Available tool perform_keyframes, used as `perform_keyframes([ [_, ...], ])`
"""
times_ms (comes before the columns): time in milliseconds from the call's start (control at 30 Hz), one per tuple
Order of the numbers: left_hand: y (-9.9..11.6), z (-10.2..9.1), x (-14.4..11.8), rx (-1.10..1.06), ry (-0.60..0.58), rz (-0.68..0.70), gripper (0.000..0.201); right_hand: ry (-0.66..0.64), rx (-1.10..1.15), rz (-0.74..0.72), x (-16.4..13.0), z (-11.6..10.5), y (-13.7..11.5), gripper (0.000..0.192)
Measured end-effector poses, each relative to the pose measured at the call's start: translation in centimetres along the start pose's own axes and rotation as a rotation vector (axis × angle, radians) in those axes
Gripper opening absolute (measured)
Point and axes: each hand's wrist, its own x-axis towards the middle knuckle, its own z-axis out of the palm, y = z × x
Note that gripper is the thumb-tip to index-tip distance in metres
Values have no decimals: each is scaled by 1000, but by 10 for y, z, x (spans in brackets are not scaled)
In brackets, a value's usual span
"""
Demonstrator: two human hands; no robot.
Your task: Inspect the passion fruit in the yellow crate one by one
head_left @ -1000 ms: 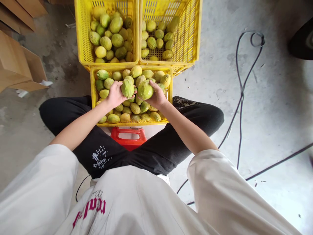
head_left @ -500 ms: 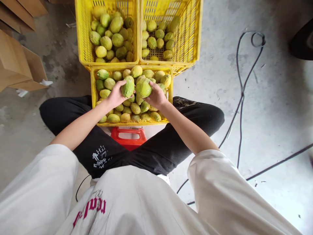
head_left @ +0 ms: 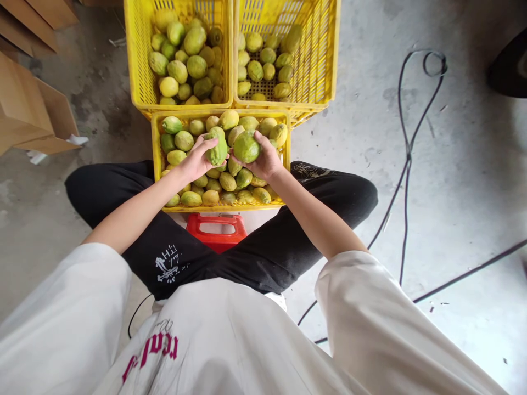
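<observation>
- Work in hand: sorting of green-yellow fruit, judged from the layout. Each hand has one fruit lifted just above the near crate (head_left: 155,151) at centre frame.
- Left hand (head_left: 196,159): its grip is closed around a green fruit (head_left: 217,149), fingers wrapped over the top, the fruit touching or just clear of the heap below (cannot tell which).
- Right hand (head_left: 267,160): its grip is closed on a second, rounder green fruit (head_left: 246,147), thumb and fingers cupped about it. The two held fruits sit just beside each other, nearly touching.
- Progress, as a judgement: partly done. The near crate is heaped nearly to the rim, so a good share appears left to go through.
- Upper left crate (head_left: 138,66): well filled, larger fruit piled in several layers.
- Upper right crate (head_left: 325,60): sparsely filled, smaller fruit in a single layer, mesh floor showing between them.
- All three crates are yellow plastic and stand touching one another on the concrete floor (head_left: 453,181).
- Surroundings: a red stool (head_left: 216,227) under the person, cardboard boxes (head_left: 28,109) at the left edge, a black cable (head_left: 405,159) trailing at right.
</observation>
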Motion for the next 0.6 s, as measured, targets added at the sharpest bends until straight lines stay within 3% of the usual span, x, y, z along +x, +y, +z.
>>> perform_keyframes([
  [100,2,3,-2,6,34,-14,37,3,-18,-1,-4,2,0,28],
  [367,7,9,-6,-7,44,-11,16,-66,-44,-15,-4,-4,2,56],
  [500,9,10,-6,-71,18,11,38,-87,-24,-2,-5,-3,1,66],
  [600,9,7,-4,-75,-30,7,37,-75,-31,-11,-5,-2,1,63],
])
